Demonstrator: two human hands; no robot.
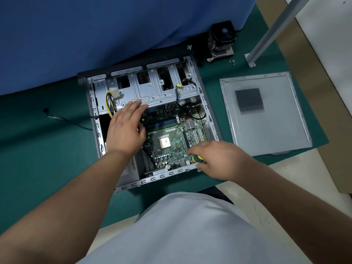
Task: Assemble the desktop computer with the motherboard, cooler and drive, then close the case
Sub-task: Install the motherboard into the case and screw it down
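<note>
Both hands are over the open computer case (pixel 192 67): the left hand (pixel 125 130) lies flat with fingers spread, fingertips on the edge of the metal drive cage (pixel 152 88) at the case's far side; the right hand (pixel 219 159) is curled around a screwdriver (pixel 197 159) with a yellow and green handle, at the near right corner of the case. Inside the case lies the green motherboard (pixel 171 143), its pale square processor socket bare, blue memory slots beyond it, black and yellow cables looping near the cage. Right of the case, apart from it, the grey side panel (pixel 266 115) lies flat, a perforated vent in it; beyond the case's far right corner stands the black cooler (pixel 222 40), a few small screws (pixel 232 62) near it. All rest on a green mat (pixel 47 149); blue cloth (pixel 95 35) hangs behind the case.
</note>
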